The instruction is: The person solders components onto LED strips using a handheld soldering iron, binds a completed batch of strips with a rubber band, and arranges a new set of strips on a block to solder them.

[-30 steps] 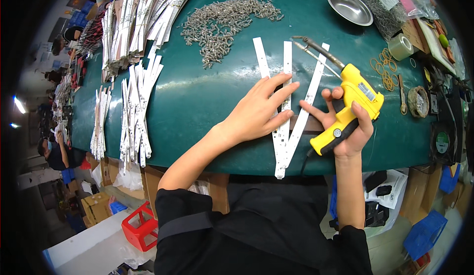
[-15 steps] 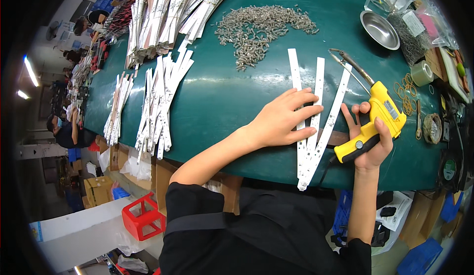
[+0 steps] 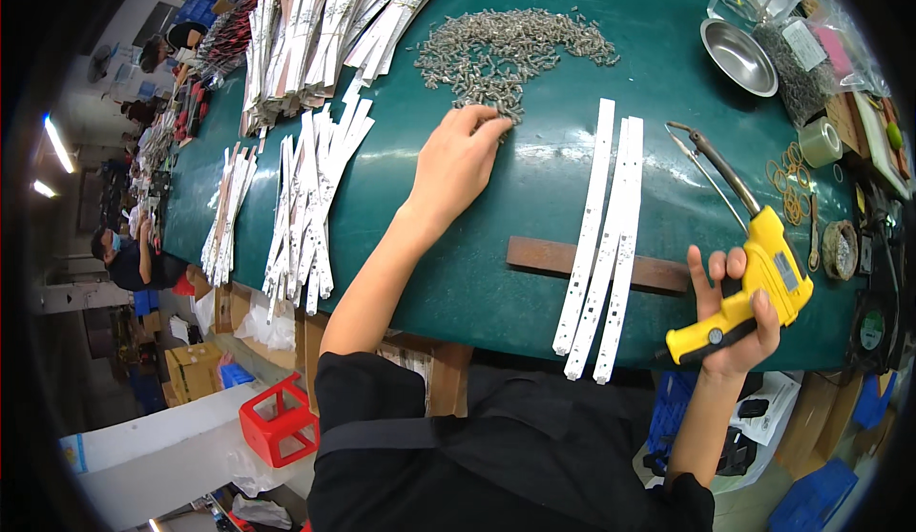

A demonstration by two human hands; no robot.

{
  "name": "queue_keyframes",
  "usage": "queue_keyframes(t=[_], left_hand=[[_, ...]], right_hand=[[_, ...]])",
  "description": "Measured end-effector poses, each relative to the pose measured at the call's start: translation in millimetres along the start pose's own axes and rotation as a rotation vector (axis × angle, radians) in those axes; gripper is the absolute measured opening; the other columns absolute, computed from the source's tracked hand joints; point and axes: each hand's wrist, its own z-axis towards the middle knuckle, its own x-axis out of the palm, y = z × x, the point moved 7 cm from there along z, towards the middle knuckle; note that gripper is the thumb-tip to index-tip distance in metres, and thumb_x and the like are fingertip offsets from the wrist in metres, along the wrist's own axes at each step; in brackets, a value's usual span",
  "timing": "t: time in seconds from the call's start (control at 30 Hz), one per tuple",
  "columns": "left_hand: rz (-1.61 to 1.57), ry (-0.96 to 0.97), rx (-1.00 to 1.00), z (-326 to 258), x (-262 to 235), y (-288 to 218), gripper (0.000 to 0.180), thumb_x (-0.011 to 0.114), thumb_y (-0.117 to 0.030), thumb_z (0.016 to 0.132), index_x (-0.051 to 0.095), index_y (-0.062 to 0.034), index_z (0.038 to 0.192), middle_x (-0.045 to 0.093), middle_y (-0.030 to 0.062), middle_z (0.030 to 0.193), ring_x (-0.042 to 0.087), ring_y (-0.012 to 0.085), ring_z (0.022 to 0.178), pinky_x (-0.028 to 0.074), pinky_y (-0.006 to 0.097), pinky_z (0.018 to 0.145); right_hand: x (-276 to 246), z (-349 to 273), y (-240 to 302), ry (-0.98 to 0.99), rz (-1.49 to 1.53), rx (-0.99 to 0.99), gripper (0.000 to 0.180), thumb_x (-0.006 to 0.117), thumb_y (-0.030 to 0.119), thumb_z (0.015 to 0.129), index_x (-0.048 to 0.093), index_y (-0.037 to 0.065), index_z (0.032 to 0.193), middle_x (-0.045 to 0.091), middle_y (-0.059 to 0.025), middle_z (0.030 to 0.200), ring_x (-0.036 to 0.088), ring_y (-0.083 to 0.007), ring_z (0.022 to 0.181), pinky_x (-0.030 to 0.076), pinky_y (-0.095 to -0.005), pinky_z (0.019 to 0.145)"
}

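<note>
My left hand reaches to the near end of a pile of small metal parts. Its fingertips are drawn together against the pile; what they pinch, if anything, is too small to make out. In my right hand is a yellow soldering gun, its long metal tip pointing away from me. Three white circuit-board strips lie side by side in front of me, their middles resting across a brown wooden bar. The strips' near ends stick out over the table's front edge.
Bundles of white strips lie at the far left, with smaller heaps nearer. At the right are a steel bowl, a bag of metal parts, rubber bands and a tape roll. A red stool stands below left.
My left hand has left the strips and moved far left to the metal pile. The fanned strips now lie nearly parallel. The soldering gun has shifted right and toward me.
</note>
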Motion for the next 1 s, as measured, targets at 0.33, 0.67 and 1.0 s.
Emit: queue_keyframes(t=[0.33,0.67,1.0], left_hand=[[0.019,-0.137,-0.062,4,-23,29,0.012,0.066,-0.009,0.084,0.068,-0.0075,0.096,0.064,0.0091,0.094,0.063,0.0268,0.087,0.050,0.035,0.075],[-0.132,0.010,0.057,14,-7,-18,0.016,0.069,-0.009,0.078,0.067,-0.0058,0.094,0.060,0.0098,0.091,0.058,0.0290,0.090,0.047,0.038,0.079],[-0.169,-0.046,0.031,15,9,-33,0.010,0.067,-0.005,0.081,0.063,-0.0031,0.090,0.062,0.0093,0.091,0.061,0.0241,0.084,0.049,0.034,0.077]], right_hand=[[0,-54,29,-0.049,-0.109,-0.069,0.068,0.063,0.017,0.082,0.028,0.000,0.137,0.047,-0.0102,0.098,0.047,-0.0230,0.095,0.037,-0.0472,0.101],[19,-62,23,-0.113,-0.329,-0.070,0.099,0.065,0.016,0.075,0.003,0.000,0.151,0.049,-0.0103,0.092,0.048,-0.0221,0.088,0.043,-0.0406,0.088],[29,-62,9,-0.181,-0.379,-0.042,0.099,0.065,0.017,0.071,0.009,-0.002,0.150,0.056,-0.0134,0.092,0.053,-0.0225,0.088,0.051,-0.0369,0.082]])
